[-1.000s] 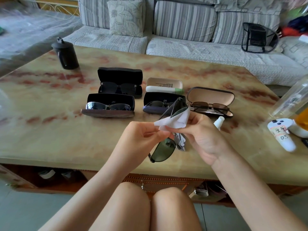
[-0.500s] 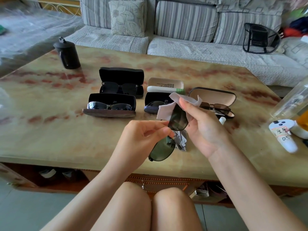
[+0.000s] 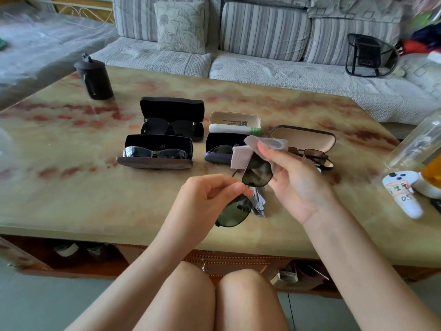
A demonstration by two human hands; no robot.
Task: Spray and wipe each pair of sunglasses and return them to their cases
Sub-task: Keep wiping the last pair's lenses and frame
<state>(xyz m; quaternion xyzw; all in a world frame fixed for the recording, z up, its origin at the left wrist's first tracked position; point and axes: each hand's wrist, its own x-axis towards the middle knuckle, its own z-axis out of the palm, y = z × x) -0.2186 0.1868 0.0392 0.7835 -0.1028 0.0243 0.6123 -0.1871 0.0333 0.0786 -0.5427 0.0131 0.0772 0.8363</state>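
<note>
The white controller (image 3: 403,194) at the right is showing a handwritten "DS". The far black sunglasses (image 3: 171,126) are bearing a "D" at each hinge. The cream lid (image 3: 235,119) is carrying print too small to read.

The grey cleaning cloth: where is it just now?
In the head view the cloth is just right of centre, pinched by the right hand against the far lens of the sunglasses, over the table.

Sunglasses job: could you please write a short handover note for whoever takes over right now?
Left hand pinches the green-lensed sunglasses by the frame.
Right hand holds the grey cloth at the upper lens.
Black case, brown case, dark blue case and tan-lined case each hold a pair; white case looks empty.
Done: cannot tell which pairs are cleaned.
Left: finish wiping, return this pair.
</note>
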